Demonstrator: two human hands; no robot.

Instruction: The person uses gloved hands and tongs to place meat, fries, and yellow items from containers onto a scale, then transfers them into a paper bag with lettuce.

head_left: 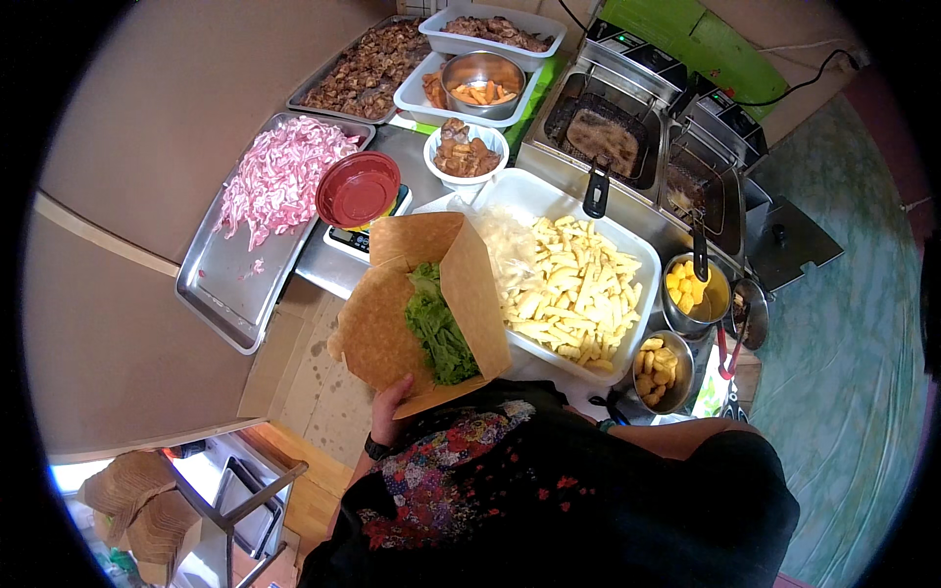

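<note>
My left hand point(392, 404) grips the near lower edge of an unfolded brown paper takeaway box point(377, 333). Green lettuce leaves point(441, 328) lie inside that box, which is tilted in front of my body. Of my right arm only the forearm point(676, 437) shows, with a bracelet at the wrist; my black patterned top hides the hand. Just beyond the box, a white tub point(642, 245) holds raw cut potato fries point(578, 294) and a clear plastic bag.
Left stands a metal tray point(221, 304) of sliced pink onions; a red bowl point(358, 188) sits on a scale point(348, 240). Meat fills a white bowl point(466, 157) and a far tray point(368, 69). Right are deep fryers point(627, 176) with baskets and metal pots point(681, 377) of yellow pieces.
</note>
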